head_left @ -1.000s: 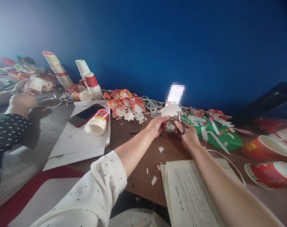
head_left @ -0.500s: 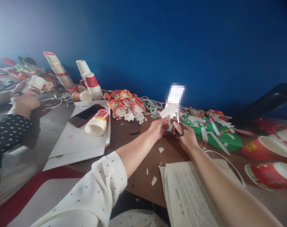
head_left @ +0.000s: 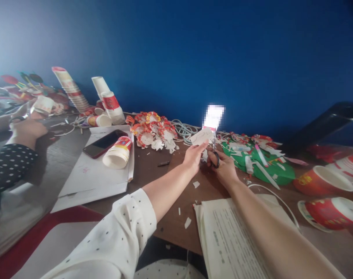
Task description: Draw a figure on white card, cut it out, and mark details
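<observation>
Left arm [head_left: 167,190]: stretched forward from the lower left, slanting rightward, its forearm bare.
Left sleeve [head_left: 132,219]: white with dark dots, ended partway along the arm.
Left hand [head_left: 193,157]: was closed in a pinch, thumb [head_left: 203,145] uppermost and pointing forward.
Right arm [head_left: 260,217]: reached in from the lower right, slanting leftward, bare along its visible length.
Right hand [head_left: 223,166]: gripped with fingers curled, partly hidden.
Spacing: both hands were near each other, side by side.

Shiny metal-bladed scissors [head_left: 214,140] I watch remotely, matt paper piece [head_left: 202,136] just left of them, smooth glossy-screened phone [head_left: 104,143] and paper cups [head_left: 117,152] farther left, dull wood-look table [head_left: 207,190] beneath.
</observation>
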The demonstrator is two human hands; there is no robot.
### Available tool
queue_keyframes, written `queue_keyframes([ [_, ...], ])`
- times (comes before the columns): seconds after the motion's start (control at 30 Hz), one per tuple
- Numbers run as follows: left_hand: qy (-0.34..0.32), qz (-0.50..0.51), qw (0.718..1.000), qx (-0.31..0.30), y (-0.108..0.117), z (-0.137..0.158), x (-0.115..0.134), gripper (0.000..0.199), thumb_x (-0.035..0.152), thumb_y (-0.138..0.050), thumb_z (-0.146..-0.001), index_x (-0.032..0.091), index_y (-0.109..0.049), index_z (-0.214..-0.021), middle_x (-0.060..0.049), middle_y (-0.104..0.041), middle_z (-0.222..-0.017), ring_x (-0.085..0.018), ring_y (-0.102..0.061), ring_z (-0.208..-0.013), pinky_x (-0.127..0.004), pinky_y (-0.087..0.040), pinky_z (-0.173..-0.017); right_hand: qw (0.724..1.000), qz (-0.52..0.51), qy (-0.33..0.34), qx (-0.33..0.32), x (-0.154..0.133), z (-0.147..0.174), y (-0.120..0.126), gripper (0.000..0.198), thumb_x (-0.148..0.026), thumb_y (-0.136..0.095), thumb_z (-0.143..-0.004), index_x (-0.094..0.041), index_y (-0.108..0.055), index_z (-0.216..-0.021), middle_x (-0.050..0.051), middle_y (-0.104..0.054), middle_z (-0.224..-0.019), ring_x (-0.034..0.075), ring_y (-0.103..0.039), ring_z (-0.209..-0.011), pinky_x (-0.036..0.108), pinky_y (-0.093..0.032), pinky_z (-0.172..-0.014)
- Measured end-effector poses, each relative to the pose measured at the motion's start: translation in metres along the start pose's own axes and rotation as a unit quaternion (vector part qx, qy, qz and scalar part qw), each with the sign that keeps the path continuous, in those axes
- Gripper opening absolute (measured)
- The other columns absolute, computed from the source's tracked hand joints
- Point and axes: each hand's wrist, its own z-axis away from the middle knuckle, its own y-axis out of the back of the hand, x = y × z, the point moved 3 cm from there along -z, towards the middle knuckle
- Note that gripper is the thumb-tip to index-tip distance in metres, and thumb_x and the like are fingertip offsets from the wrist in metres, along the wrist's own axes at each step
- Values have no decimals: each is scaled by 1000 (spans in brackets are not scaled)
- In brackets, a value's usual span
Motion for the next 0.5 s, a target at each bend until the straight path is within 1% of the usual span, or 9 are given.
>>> queue_keyframes([
  [0.1,-18,-16,1000,3,-2,-3,-1,37,43,-83,-71,16,-61,-83,2,-58,-54,-14,-52,-41,-26,-37,-40,1000,15,6,-10,1,0,-3,51,-59,-79,-71,-16,-78,-97,-2,-56,-56,11,-42,-50,27,-33,-47],
  [0.17,-16,-16,1000,14,-2,-6,-1,36,43,-81,-73,16,-60,-85,1,-57,-52,-15,-52,-38,-26,-35,-37,1000,22,5,-14,2,-1,-5,53,-60,-79,-70,-15,-79,-99,-2,-56,-55,12,-43,-50,28,-34,-48],
  [0.23,-10,-11,1000,21,-1,-9,-1,37,44,-80,-73,16,-60,-87,1,-57,-52,-15,-52,-37,-26,-36,-37,999,28,1,-16,3,-1,-6,57,-60,-79,-69,-15,-79,-103,-2,-56,-55,12,-44,-50,27,-34,-48],
  [0.3,-6,-6,1000,13,-1,-11,1,38,45,-81,-72,16,-60,-87,1,-58,-53,-15,-53,-38,-27,-38,-38,999,38,-2,-20,2,-1,-5,60,-61,-78,-69,-14,-79,-106,-1,-56,-55,12,-45,-50,27,-35,-48],
  [0.4,-11,1,1000,-9,-3,-12,4,37,42,-84,-70,16,-61,-83,0,-60,-55,-15,-54,-39,-27,-40,-39,998,58,3,-24,0,-1,-3,59,-62,-76,-71,-15,-79,-107,-1,-57,-56,13,-46,-50,28,-35,-48],
  [0.5,-14,11,1000,-3,-7,-15,7,35,37,-85,-68,15,-61,-80,0,-60,-56,-14,-54,-40,-26,-41,-40,998,66,9,-23,-2,-4,0,59,-63,-74,-72,-16,-79,-107,-1,-58,-57,13,-46,-49,28,-36,-48],
])
